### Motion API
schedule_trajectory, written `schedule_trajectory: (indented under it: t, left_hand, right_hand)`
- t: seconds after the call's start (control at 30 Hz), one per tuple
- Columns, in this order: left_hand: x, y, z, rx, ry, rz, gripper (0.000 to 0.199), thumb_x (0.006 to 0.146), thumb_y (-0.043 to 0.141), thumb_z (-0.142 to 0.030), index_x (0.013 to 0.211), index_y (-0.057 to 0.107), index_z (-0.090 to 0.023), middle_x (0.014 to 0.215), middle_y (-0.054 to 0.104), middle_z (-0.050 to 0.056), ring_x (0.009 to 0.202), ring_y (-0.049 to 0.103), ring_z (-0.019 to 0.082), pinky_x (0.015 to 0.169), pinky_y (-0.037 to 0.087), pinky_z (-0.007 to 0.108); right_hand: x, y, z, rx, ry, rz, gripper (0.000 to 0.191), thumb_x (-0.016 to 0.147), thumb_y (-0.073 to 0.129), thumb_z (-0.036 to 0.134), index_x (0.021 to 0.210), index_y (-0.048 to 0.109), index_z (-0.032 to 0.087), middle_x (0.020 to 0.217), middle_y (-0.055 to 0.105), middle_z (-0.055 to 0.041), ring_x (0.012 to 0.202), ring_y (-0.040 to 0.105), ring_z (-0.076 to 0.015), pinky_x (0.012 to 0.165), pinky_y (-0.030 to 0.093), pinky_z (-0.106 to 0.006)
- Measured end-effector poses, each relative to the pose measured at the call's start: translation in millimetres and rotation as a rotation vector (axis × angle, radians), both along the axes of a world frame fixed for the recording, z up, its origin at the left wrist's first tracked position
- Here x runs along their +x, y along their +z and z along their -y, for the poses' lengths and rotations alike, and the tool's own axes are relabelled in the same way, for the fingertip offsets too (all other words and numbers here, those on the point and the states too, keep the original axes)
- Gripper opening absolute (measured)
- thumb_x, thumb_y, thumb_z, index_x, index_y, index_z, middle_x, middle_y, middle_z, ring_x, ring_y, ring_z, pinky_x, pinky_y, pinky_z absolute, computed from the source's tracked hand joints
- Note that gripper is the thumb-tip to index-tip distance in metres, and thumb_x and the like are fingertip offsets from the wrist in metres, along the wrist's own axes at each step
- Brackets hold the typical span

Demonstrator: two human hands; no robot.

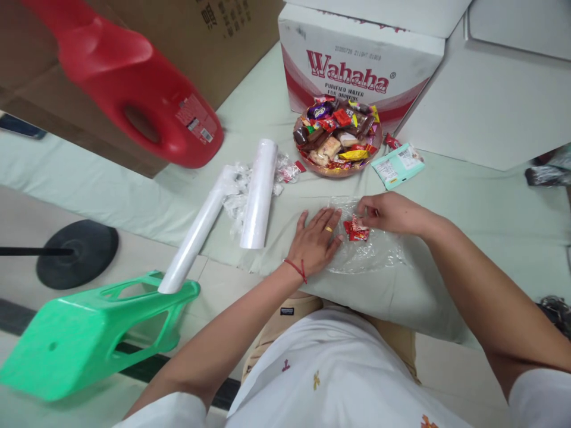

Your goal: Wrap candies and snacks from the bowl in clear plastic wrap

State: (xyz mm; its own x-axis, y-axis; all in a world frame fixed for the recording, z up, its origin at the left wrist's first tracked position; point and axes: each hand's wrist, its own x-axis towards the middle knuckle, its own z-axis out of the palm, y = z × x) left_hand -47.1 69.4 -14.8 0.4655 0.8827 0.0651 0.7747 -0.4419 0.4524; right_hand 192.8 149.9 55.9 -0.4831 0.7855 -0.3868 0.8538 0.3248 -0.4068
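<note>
My left hand (316, 241) lies flat with its fingers spread, pressing the left edge of a clear plastic sheet (379, 252) on the cloth-covered table. A red-and-white wrapped candy (355, 229) rests on the sheet. My right hand (383, 213) is closed, its fingertips pinching the candy's right side. Beyond the sheet stands a round bowl (334, 171) heaped with wrapped sweets and snacks. A mint-green packet (398, 166) leans close to the bowl's right side.
Left of my hands are two white rolls, one upright-lying (259, 193) and one slanting (191, 235) over the table edge, with crumpled clear plastic (236, 205) between. A red jug (147, 89), a Wahaha carton (357, 65), a brown box (241, 53) and a green stool (84, 339) stand around.
</note>
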Motion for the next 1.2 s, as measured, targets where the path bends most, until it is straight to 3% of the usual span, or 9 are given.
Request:
schedule_trajectory:
  t: [0.17, 0.27, 0.47, 0.63, 0.8, 0.9, 1.0, 1.1, 1.2]
  left_hand:
    - [-9, 7.7, -9, 0.079, 0.167, 0.198, 0.042, 0.106, 0.039, -0.037, 0.136, 0.064, -0.02, 0.153, 0.056, 0.011, 0.148, 0.044, 0.026, 0.123, 0.035, 0.048]
    - [-5, 15.7, -26, 0.104, 0.28, 0.246, 0.033, 0.103, 0.043, -0.031, 0.118, 0.07, -0.019, 0.135, 0.067, 0.011, 0.132, 0.055, 0.025, 0.117, 0.043, 0.045]
    - [24, 14.6, -81, -0.087, 0.194, 0.077, 0.06, 0.087, 0.066, -0.031, 0.144, 0.057, -0.016, 0.133, 0.066, 0.014, 0.126, 0.055, 0.033, 0.108, 0.046, 0.049]
    - [19, 11.7, -104, -0.246, 0.067, 0.143, 0.017, 0.081, 0.065, -0.02, 0.094, 0.075, -0.017, 0.091, 0.071, 0.007, 0.094, 0.063, 0.024, 0.09, 0.05, 0.038]
    - [6, 15.7, -93, -0.306, 0.085, 0.377, 0.01, 0.08, 0.065, -0.021, 0.088, 0.067, -0.015, 0.081, 0.066, 0.002, 0.072, 0.056, 0.014, 0.07, 0.044, 0.026]
    - [2, 19.8, -80, -0.312, 0.142, 0.363, 0.01, 0.081, 0.064, -0.026, 0.084, 0.063, -0.017, 0.074, 0.064, 0.0, 0.067, 0.053, 0.014, 0.065, 0.04, 0.026]
    - [-3, 24.9, -70, -0.319, 0.226, 0.323, 0.011, 0.082, 0.062, -0.029, 0.08, 0.061, -0.018, 0.067, 0.063, -0.001, 0.064, 0.053, 0.015, 0.063, 0.038, 0.027]
    - [-12, 29.6, -62, -0.337, 0.299, 0.283, 0.016, 0.083, 0.061, -0.034, 0.078, 0.06, -0.02, 0.062, 0.064, 0.0, 0.062, 0.055, 0.017, 0.062, 0.037, 0.027]
    - [-23, 33.4, -50, -0.37, 0.365, 0.252, 0.018, 0.084, 0.06, -0.038, 0.078, 0.059, -0.021, 0.057, 0.064, 0.0, 0.06, 0.057, 0.018, 0.061, 0.037, 0.028]
  right_hand:
    - [12, -20.2, -22, 0.295, 0.013, -0.034, 0.037, 0.085, 0.067, 0.042, 0.115, 0.072, 0.02, 0.112, 0.071, -0.0149, 0.103, 0.058, -0.0329, 0.088, 0.044, -0.042]
    - [13, -35.2, -31, 0.255, 0.049, 0.009, 0.042, 0.081, 0.072, 0.041, 0.118, 0.072, 0.02, 0.105, 0.072, -0.0134, 0.099, 0.058, -0.0323, 0.091, 0.043, -0.045]
    - [9, -34.4, -28, 0.161, -0.006, -0.154, 0.017, 0.08, 0.066, 0.025, 0.095, 0.073, 0.021, 0.084, 0.069, -0.0064, 0.087, 0.057, -0.0248, 0.082, 0.044, -0.036]
    - [15, -26.1, -18, 0.152, -0.075, -0.282, 0.011, 0.08, 0.068, 0.026, 0.09, 0.071, 0.021, 0.09, 0.069, -0.0057, 0.092, 0.058, -0.0237, 0.084, 0.045, -0.035]
    - [23, -22.1, -6, 0.258, -0.091, -0.321, 0.016, 0.087, 0.065, 0.027, 0.101, 0.071, 0.021, 0.102, 0.068, -0.0095, 0.101, 0.058, -0.0282, 0.093, 0.046, -0.041]
    - [12, -10.2, 20, 0.484, -0.12, -0.269, 0.025, 0.092, 0.058, 0.023, 0.114, 0.07, 0.021, 0.116, 0.064, -0.015, 0.11, 0.053, -0.0344, 0.095, 0.045, -0.048]
    - [-15, -3.0, 67, 0.526, 0.021, -0.214, 0.022, 0.1, 0.053, 0.028, 0.112, 0.07, 0.021, 0.11, 0.066, -0.0149, 0.105, 0.053, -0.0334, 0.089, 0.043, -0.048]
    - [-44, -15.3, 121, 0.454, 0.183, -0.147, 0.032, 0.098, 0.063, 0.046, 0.117, 0.068, 0.021, 0.113, 0.067, -0.0138, 0.106, 0.053, -0.0326, 0.085, 0.041, -0.046]
    - [-54, -40.4, 162, 0.444, 0.068, -0.036, 0.017, 0.099, 0.064, 0.031, 0.11, 0.067, 0.019, 0.102, 0.068, -0.0105, 0.099, 0.055, -0.0288, 0.083, 0.038, -0.042]
